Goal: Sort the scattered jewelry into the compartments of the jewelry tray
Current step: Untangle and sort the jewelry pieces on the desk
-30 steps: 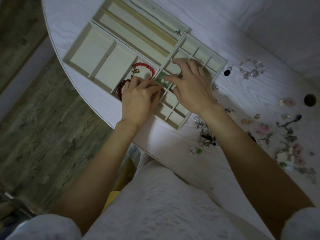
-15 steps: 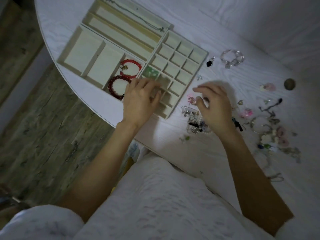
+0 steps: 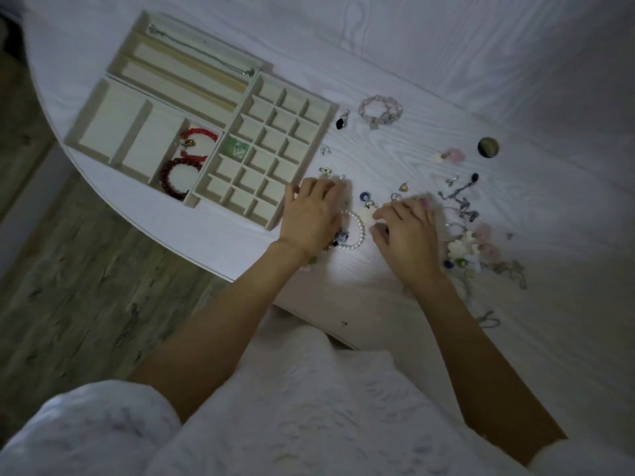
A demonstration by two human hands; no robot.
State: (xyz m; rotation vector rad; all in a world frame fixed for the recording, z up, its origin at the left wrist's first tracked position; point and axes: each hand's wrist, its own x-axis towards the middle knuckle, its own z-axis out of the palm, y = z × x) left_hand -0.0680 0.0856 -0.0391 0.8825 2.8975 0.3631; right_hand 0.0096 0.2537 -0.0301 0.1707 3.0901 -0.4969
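Observation:
The cream jewelry tray (image 3: 330, 115) lies at the left of the white table. Two red bead bracelets (image 3: 185, 166) sit in one of its wide compartments, a green piece (image 3: 236, 148) in a small square one, and a thin chain (image 3: 206, 53) in the far long slot. My left hand (image 3: 311, 214) rests palm down beside the tray's near right corner, over a small heap next to a pearl bracelet (image 3: 357, 231). My right hand (image 3: 405, 231) lies just right of it with fingers curled on the scattered pieces. What either hand grips is hidden.
A clear bead bracelet (image 3: 380, 110) and a black pendant (image 3: 341, 123) lie right of the tray. Flowers, chains and earrings (image 3: 470, 242) spread to the right. A dark round hole (image 3: 488, 147) shows in the table. The table's curved edge (image 3: 220, 273) runs close to my left wrist.
My left hand left the tray and moved right onto the loose heap. The right hand stayed among the scattered pieces. The green piece remains in its small compartment.

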